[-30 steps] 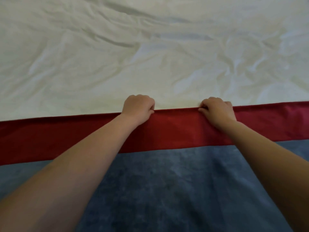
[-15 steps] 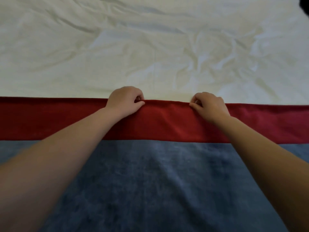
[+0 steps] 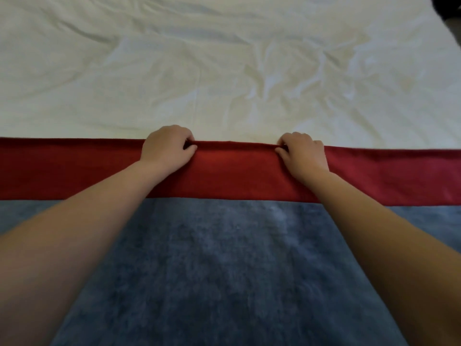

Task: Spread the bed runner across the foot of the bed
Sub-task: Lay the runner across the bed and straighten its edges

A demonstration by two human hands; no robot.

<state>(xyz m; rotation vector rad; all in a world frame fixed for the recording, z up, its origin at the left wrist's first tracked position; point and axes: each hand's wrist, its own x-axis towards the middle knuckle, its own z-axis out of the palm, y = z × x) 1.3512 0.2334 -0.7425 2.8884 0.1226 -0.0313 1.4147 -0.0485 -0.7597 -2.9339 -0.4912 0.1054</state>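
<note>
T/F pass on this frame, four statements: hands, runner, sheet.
1. The left hand and right hand both pinch the far edge of the bed runner. True.
2. The white sheet beyond it lies smooth. False: it is wrinkled.
3. The runner's blue panel lies nearer the person than its red band. True.
4. The right hand lies flat and open on the fabric. False: its fingers curl on the edge.

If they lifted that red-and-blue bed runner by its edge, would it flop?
Probably floppy: the bed runner curls at its red edge where the left hand and right hand pinch it. Its fuzzy blue nap likely drags on the white sheet.
</note>
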